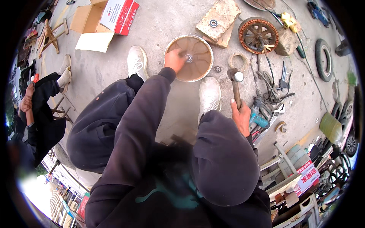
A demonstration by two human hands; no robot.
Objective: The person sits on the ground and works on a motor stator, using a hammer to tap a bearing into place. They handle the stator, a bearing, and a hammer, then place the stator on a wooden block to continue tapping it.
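Note:
A round brown metal wheel cover (195, 72) with a pale rim lies on the concrete between my shoes. At its middle sits a bearing (189, 58). My left hand (175, 60) is over the cover's left half, fingers toward the bearing; motion blurs them, so their grip cannot be made out. My right hand (241, 116) is closed round the wooden handle of a hammer (236, 85), its head raised beyond my right knee. A second small bearing (217, 69) lies just right of the cover, near a pale ring (238, 62).
Stone blocks (218, 21) with another bearing on top stand beyond the cover. A wheel motor core (258, 36) with copper windings is to their right. Pliers, wrenches and a teal power tool (259, 119) lie at right. An opened carton (91, 22) stands far left; a person (38, 98) sits left.

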